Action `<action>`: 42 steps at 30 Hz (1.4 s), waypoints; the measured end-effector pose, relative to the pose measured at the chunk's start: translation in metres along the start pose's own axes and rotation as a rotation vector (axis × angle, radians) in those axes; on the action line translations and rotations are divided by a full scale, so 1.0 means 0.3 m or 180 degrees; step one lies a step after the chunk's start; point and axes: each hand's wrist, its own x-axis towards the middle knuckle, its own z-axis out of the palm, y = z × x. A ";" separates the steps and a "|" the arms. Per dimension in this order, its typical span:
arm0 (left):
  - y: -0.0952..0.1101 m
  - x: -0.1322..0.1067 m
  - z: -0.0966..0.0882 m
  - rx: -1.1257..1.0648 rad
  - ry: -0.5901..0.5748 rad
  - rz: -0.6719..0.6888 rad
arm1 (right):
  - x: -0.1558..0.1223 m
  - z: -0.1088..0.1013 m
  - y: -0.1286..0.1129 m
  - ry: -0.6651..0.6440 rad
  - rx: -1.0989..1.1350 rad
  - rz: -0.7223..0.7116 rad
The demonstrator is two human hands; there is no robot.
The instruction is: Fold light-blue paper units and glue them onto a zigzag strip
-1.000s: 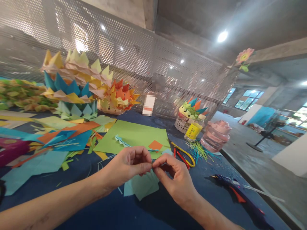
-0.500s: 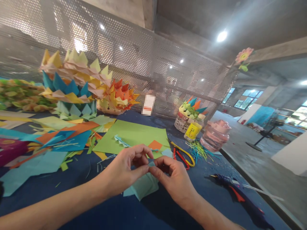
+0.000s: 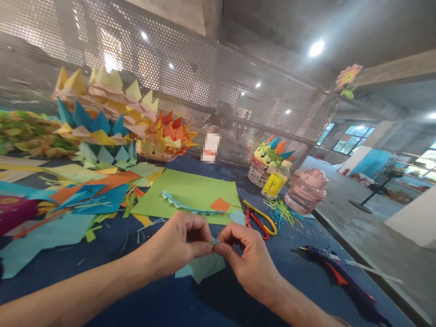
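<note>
My left hand (image 3: 179, 245) and my right hand (image 3: 247, 259) meet over the dark blue table (image 3: 163, 302), fingertips pinched together on a small folded piece of teal paper (image 3: 214, 243). Under the hands lie light teal paper squares (image 3: 202, 268). Just beyond them a green sheet (image 3: 187, 195) carries a chain of folded teal triangles (image 3: 185, 205) and a small orange square (image 3: 220, 205).
Tall folded-paper models (image 3: 102, 118) and loose coloured sheets (image 3: 78, 195) fill the left. Red-and-yellow scissors (image 3: 260, 220), a yellow-labelled bottle (image 3: 274, 184), a pink jar (image 3: 306, 193), a small basket with paper pieces (image 3: 269, 165) and a glue gun (image 3: 327, 263) sit right. A perforated metal screen (image 3: 190, 77) stands behind.
Both hands have sunk a little toward the table, still pinching the small teal piece between them. The chain of triangles on the green sheet shows more fully now.
</note>
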 end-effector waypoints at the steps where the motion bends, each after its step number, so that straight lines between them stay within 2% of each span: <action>1: 0.001 -0.001 0.000 -0.0010 -0.0015 -0.0021 | -0.004 0.001 -0.003 0.0018 -0.0028 -0.0037; 5: -0.009 0.008 -0.006 -0.0074 -0.0171 -0.0261 | 0.000 0.001 0.009 -0.0017 0.0012 0.0158; 9: -0.026 0.029 -0.021 0.0001 0.0008 -0.0235 | 0.022 -0.004 0.039 -0.0114 0.0249 0.0430; 15: -0.039 0.038 -0.030 0.0006 -0.0003 -0.0397 | 0.026 -0.009 0.045 -0.0183 0.0090 0.0415; 21: -0.032 0.032 -0.032 0.0469 0.0047 -0.0118 | 0.022 -0.008 0.048 -0.0078 -0.0242 0.0104; 25: -0.024 0.023 -0.023 0.0511 0.0021 -0.0019 | 0.013 -0.007 0.043 -0.0127 -0.0331 0.0053; 29: -0.009 0.011 -0.012 0.0480 -0.0127 -0.0058 | 0.001 -0.006 0.030 -0.0182 -0.0447 -0.0021; 32: -0.006 0.013 -0.018 0.0536 -0.0240 -0.0137 | 0.005 -0.007 0.032 -0.0266 -0.0456 0.0103; 36: -0.007 0.020 -0.036 0.0793 -0.0035 -0.0094 | 0.018 -0.009 0.049 -0.0344 -0.0292 0.0317; 42: -0.001 0.010 -0.029 0.1088 0.0024 0.0028 | 0.017 -0.012 0.058 -0.0325 -0.0613 0.0024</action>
